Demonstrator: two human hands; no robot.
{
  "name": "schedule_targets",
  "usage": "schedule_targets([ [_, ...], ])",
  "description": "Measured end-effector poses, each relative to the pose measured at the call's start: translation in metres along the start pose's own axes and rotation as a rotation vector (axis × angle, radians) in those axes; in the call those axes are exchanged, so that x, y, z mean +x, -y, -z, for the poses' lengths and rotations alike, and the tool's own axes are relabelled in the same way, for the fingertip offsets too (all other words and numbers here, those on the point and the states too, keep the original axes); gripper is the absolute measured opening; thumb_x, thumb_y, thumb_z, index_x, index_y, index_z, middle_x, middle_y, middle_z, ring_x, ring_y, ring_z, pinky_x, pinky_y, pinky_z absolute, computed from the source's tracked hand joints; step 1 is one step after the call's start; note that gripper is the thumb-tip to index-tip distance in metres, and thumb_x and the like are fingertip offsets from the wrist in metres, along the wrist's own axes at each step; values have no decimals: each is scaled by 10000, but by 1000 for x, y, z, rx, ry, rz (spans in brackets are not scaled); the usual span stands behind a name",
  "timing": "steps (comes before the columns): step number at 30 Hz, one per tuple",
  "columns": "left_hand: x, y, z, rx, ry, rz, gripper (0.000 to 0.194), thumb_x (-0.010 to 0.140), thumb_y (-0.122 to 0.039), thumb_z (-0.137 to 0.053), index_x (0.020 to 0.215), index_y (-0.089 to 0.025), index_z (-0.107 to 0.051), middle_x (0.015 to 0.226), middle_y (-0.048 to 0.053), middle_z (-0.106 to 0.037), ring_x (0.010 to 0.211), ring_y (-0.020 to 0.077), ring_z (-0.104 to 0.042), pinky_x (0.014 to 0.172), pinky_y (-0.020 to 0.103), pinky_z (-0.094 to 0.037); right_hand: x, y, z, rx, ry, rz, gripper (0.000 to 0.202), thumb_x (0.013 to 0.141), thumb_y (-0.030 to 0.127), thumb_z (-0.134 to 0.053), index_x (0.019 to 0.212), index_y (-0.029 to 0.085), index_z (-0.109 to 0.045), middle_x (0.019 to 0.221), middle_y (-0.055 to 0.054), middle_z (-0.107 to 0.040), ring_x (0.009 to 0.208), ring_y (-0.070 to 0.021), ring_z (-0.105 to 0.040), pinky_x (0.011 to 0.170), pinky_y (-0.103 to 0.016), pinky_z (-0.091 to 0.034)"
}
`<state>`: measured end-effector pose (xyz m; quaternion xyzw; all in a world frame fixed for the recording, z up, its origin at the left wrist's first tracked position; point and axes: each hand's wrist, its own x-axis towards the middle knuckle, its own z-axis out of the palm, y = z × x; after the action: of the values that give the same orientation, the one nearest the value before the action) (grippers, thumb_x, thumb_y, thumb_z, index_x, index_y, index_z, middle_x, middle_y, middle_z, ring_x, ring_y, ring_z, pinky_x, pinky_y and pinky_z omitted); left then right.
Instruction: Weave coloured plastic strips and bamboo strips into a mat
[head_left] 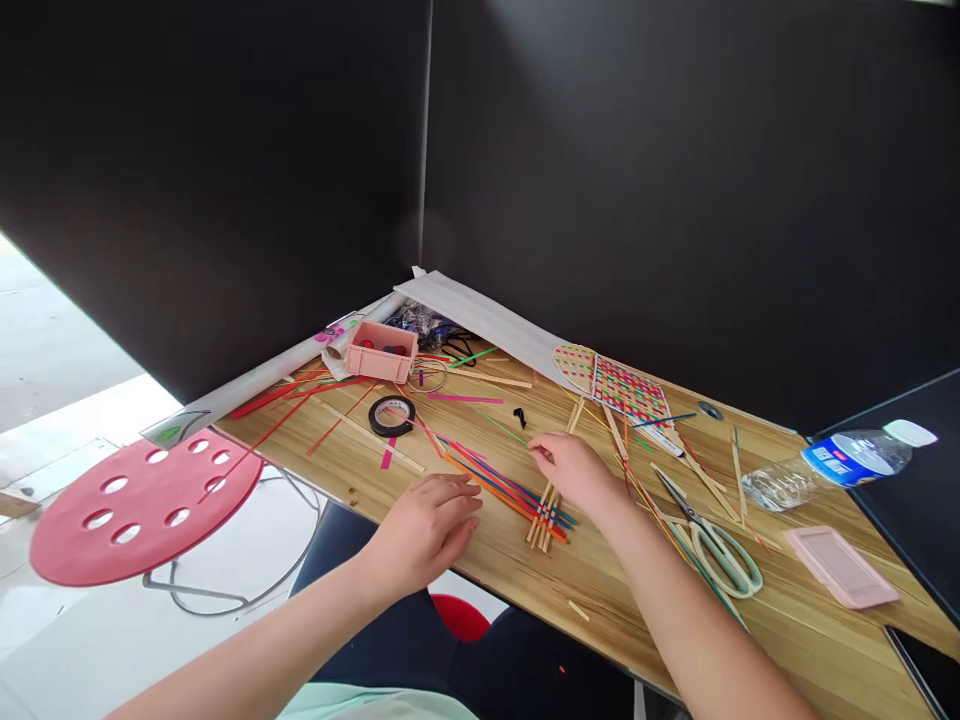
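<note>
Head view: one partly woven strip piece, right of centre in the lower half of the frame, lying on the wooden tabletop. Composition: pale flat strips, crossed near their lower ends by a bundle of coloured strips that trails toward the upper left. Left hand: lower centre, just beside the bundle; fingers loosely bent, thumb apart, nothing seen in its grasp. Right hand: right of centre, over the upper stretch of the pale strips; fingertips drawn together, whether pinching a strip cannot be told. Step in hand, as judged: interlacing colours through the pale strips, at an early stage. Next move, as judged: calls for parting the pale strips and keeping the crossing steady. Also listed: woven panel, upper right of centre; scissors, lower right.
</note>
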<state>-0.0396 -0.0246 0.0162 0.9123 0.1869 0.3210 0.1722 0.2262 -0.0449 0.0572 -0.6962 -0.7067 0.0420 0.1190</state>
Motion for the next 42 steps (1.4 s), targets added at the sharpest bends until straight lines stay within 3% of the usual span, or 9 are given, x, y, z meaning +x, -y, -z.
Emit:
schedule_targets([
  [3,2,8,9,4,-41,36,236,935,-181,-453,1073,-187,-644,1061,109,-719,1047,224,-659,888,396,-544,64,6,-12,-57,102,4,293,930,379,-575,1126,166,-613,1121,-69,-645,953,-168,-638,839,-381,-553],
  [9,-19,2,11,-28,-79,76,227,932,-148,-423,1000,-207,-632,933,65,-717,898,170,-675,784,311,-551,170,28,-15,-158,27,18,370,929,381,-571,1243,186,-560,1271,-93,-578,1085,-216,-601,913,-440,-530],
  [16,-49,9,19,-75,-62,170,257,932,-152,-392,981,-216,-637,908,75,-702,852,184,-664,756,322,-544,219,33,-13,-184,76,-11,341,931,377,-570,1216,190,-576,1245,-90,-592,1057,-200,-610,895,-417,-537],
  [24,-44,23,36,-108,-97,168,235,933,-132,-414,989,-214,-627,923,57,-699,872,168,-656,761,297,-524,194,12,8,107,-221,-20,358,928,379,-575,1223,178,-570,1254,-92,-588,1078,-212,-604,911,-440,-529],
  [30,-5,21,43,-108,-159,72,209,925,-119,-450,1008,-197,-626,952,60,-702,919,169,-649,798,294,-509,174,43,41,509,-472,-128,304,938,395,-554,1122,160,-609,1101,-69,-644,941,-170,-637,824,-377,-554],
  [33,6,21,56,-151,-236,100,198,934,-139,-453,995,-195,-632,953,60,-698,917,159,-646,814,283,-503,140,70,60,745,-522,-102,335,958,436,-462,976,156,-644,887,-50,-673,755,-140,-650,686,-308,-556],
  [38,27,12,81,-378,-470,387,171,937,-301,-514,919,-195,-646,908,56,-687,870,174,-642,777,285,-491,50,105,81,983,-467,-6,257,813,473,-660,856,221,-684,755,-2,-686,600,-109,-629,590,-265,-547],
  [40,43,1,87,-633,-376,410,210,909,-380,-555,908,-187,-638,876,50,-679,828,172,-638,751,281,-496,19,113,86,1066,-394,27,192,798,417,-709,823,227,-691,730,9,-686,582,-95,-629,576,-235,-546],
  [42,61,-13,85,-855,-137,323,238,847,-410,-630,872,-173,-632,805,35,-662,757,160,-617,701,268,-491,-4,116,88,1110,-324,28,139,810,366,-718,797,231,-686,710,21,-682,579,-83,-635,577,-208,-548],
])
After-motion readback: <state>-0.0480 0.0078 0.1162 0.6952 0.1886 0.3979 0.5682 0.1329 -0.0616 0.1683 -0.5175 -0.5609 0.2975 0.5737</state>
